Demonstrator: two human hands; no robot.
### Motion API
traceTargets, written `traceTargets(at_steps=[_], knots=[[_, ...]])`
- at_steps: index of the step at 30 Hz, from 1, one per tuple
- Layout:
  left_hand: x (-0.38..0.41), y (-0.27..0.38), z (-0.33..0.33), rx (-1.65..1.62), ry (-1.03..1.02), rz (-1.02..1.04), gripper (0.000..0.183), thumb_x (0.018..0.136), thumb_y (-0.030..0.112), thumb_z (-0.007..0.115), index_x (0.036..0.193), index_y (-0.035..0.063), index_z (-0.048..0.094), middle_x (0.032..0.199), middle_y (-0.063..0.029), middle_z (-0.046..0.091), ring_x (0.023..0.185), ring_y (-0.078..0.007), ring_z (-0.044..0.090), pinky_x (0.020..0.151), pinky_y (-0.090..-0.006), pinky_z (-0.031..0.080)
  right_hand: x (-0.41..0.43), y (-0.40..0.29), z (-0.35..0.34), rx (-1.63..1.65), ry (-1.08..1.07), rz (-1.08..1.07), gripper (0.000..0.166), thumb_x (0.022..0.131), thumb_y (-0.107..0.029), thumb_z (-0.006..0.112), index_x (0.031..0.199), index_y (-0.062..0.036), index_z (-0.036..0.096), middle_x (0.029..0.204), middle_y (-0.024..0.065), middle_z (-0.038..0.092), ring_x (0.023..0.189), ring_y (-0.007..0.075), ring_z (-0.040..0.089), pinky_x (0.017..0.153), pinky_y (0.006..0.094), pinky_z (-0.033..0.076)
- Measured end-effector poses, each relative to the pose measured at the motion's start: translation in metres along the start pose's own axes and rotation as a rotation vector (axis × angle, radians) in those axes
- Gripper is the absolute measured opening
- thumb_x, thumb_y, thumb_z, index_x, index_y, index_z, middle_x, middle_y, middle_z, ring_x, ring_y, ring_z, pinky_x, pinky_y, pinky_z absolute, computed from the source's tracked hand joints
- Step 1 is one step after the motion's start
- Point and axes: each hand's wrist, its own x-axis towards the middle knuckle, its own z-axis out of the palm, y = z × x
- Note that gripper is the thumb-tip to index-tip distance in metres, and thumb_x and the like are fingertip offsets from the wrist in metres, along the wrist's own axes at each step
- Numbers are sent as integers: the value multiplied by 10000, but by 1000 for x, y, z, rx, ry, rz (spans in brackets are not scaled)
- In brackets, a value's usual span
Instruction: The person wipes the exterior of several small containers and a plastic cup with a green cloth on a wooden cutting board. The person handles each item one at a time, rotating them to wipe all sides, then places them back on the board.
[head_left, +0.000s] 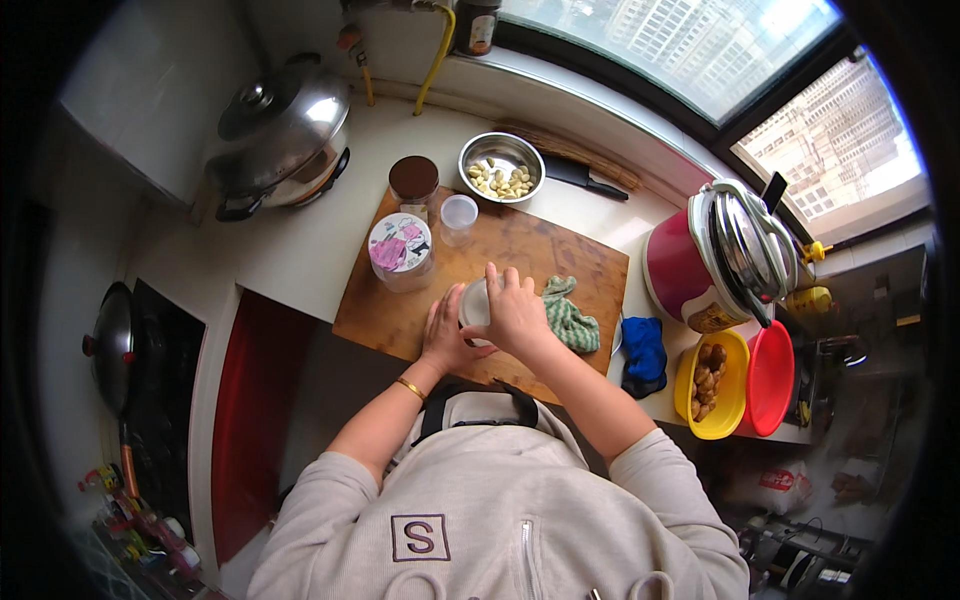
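Note:
Over the near part of a wooden cutting board (517, 247), both hands are around a round container with a pale, translucent top (472, 304). My left hand (448, 337) grips its side, thumb toward me. My right hand (516, 311) lies across its top and right side, hiding much of it. A crumpled green-and-white cloth (574, 322) is just right of my right hand. Farther back on the board stand a clear jar with a printed lid (401, 244), a brown-lidded jar (414, 178) and a small translucent plastic cup (459, 217).
Behind the board are a steel bowl (510, 146) of peeled garlic cloves (499, 182) and a cleaver (577, 174). A lidded steel pot (285, 135) stands back left. To the right are a pink-and-white electric cooker (679, 259), a blue cloth (643, 349), a yellow basin (724, 416) and a red basin (772, 382).

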Motion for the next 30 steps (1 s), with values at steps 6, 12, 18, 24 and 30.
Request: traceTargets(at_steps=[6,12,18,24,30], knots=[[2,1,-3,36,-72,-39,1256,529,479,879,1452,72,130,1450,-177,321,1352,-321,326,1108,-486,233,-5,8,-1,137,56,9,1096,605,-584,796,1423,-7,350,1219,166,498,1056,326,530,839,374,519],[-6,13,-32,-123,-109,-69,1302,606,395,881,1503,64,-3,1471,-183,255,1368,-372,277,1149,-450,215,-20,71,45,725,331,62,661,833,-360,703,1322,17,465,1285,212,501,1181,357,493,978,407,424],[-25,5,-58,-233,223,-135,110,878,29,641,780,-13,616,895,-88,628,841,-163,607,733,-271,500,-41,126,102,605,326,272,489,821,-205,693,1244,-16,540,1221,177,542,1145,356,496,976,411,414],[-22,24,-65,-338,231,-315,205,939,118,600,787,-16,630,753,-44,651,654,-129,595,651,-249,489,-45,121,136,417,409,284,562,764,-215,744,1285,-142,545,1217,146,523,1135,332,482,923,444,392],[-9,16,-68,-252,74,-266,154,941,142,599,917,2,657,908,-66,662,807,-142,620,737,-266,485,-26,144,160,477,421,316,325,845,-237,673,1144,-127,610,974,119,611,914,262,577,813,395,405]])
